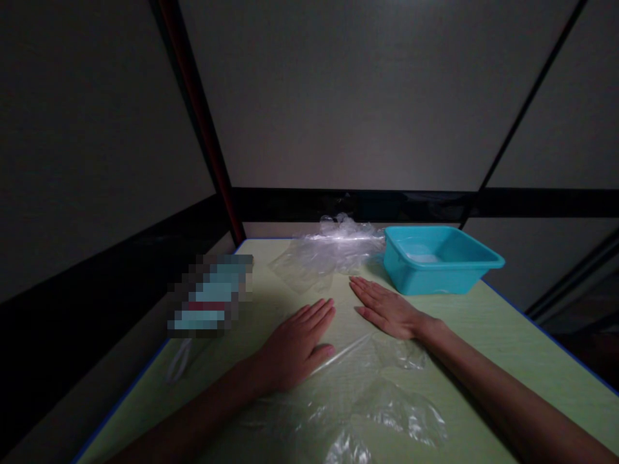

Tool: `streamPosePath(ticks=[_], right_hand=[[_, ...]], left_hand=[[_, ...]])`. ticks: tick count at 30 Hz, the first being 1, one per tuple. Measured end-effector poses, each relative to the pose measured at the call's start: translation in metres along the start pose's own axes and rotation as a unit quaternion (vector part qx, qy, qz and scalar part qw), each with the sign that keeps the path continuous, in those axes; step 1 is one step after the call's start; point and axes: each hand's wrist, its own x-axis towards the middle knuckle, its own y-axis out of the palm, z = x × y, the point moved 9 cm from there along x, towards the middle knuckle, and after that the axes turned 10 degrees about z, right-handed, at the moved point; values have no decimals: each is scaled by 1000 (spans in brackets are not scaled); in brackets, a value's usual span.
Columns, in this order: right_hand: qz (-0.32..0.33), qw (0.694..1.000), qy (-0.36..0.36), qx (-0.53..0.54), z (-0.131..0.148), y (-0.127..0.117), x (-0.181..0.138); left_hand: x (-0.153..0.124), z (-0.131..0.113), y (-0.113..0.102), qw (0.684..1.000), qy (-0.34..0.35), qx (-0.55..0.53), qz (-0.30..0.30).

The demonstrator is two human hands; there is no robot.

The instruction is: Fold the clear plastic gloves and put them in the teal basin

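My left hand (296, 345) lies flat, palm down, fingers stretched out on a clear plastic sheet (367, 386) that is spread over the pale green table (512, 341). My right hand (387, 309) rests flat beside it, fingers straight and pointing up and to the left, also on the sheet. Neither hand holds anything. The sheet is wrinkled near the front edge, under my forearms.
A turquoise plastic tub (438, 258) stands at the back right of the table. A heap of crumpled clear plastic bags (333, 248) lies to its left. A blurred-out object (210, 296) sits at the left edge. Dark tent-like walls surround the table.
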Motion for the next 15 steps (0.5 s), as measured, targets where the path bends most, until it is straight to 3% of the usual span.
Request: streamPosePath(ticks=[7,15], right_hand=[[2,999,49,19,-7,-6,1],[-54,998,24,37,12,-31,-9]], left_hand=[[1,2,3,1000,-3,3,10],[5,5,3,1000,-8,11,14]])
